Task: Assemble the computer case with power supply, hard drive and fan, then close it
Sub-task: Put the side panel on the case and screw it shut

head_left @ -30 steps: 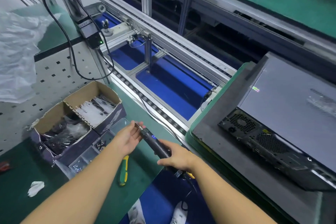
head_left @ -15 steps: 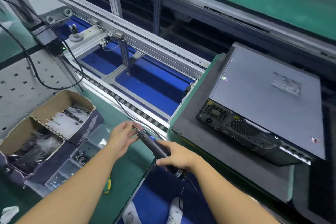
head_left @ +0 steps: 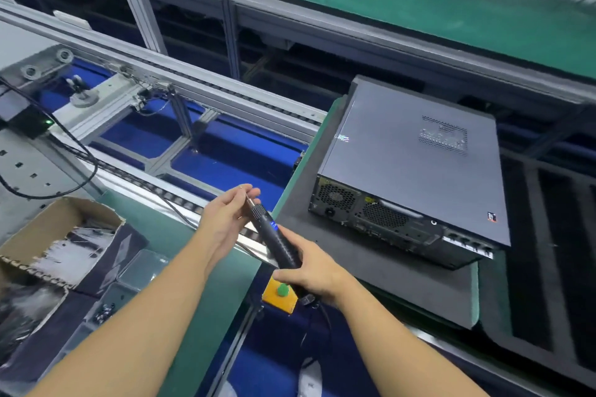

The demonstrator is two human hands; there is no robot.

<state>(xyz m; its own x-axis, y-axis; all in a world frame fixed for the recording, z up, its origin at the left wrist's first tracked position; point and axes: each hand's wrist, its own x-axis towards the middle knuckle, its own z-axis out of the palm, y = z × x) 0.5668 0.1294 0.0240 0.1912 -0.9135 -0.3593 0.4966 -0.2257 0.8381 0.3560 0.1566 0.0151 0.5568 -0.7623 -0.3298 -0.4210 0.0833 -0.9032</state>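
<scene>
A grey computer case [head_left: 406,167] lies on its side with its panel on, on a dark foam pad [head_left: 380,287], rear ports facing me. My right hand [head_left: 309,271] grips the body of a black electric screwdriver [head_left: 274,235] that points up and left. My left hand [head_left: 225,219] pinches a small screw at the screwdriver's bit tip [head_left: 246,195]. Both hands are left of the case and apart from it.
A cardboard box [head_left: 61,235] of bagged parts and a clear screw tray [head_left: 129,280] sit at the left on the green bench. A yellow box with a green button [head_left: 280,295] hangs at the bench edge. A roller conveyor [head_left: 200,90] runs behind.
My view has swung right, so the case sits nearer the centre. Both hands rose with the screwdriver, and the left fingers stay at the bit tip.
</scene>
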